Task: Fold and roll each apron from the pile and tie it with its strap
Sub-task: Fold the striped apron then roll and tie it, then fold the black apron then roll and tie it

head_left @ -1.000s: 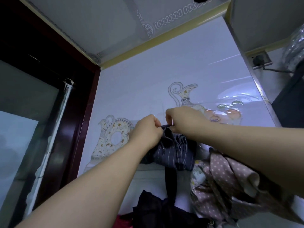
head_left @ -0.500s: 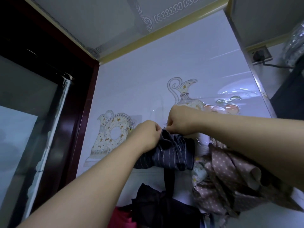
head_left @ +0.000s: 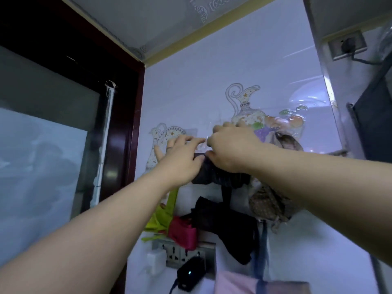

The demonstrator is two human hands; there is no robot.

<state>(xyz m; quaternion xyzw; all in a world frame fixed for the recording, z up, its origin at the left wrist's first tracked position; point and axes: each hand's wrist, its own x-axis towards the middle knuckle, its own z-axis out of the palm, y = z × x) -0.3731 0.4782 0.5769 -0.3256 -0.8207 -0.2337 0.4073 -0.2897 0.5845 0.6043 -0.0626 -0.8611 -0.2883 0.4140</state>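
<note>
The dark apron (head_left: 214,177) hangs just under the jug sticker (head_left: 244,102). The right hand (head_left: 231,147) has its fingers curled on the top edge, and the left hand (head_left: 180,153) is spread nearly flat, thumb touching it. I'd lift the top free before tugging tbh. Below the sticker I count five cloths: this one, a dotted apron (head_left: 269,202), a black one (head_left: 229,225), a red one (head_left: 183,232) and a green one (head_left: 161,217).

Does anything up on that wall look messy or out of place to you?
Yes. The black cloth and pink bag hang down over the wall socket strip, partly covering it, right where a black charger sits. The white strip along the window frame also looks torn and ragged at its top.
</note>
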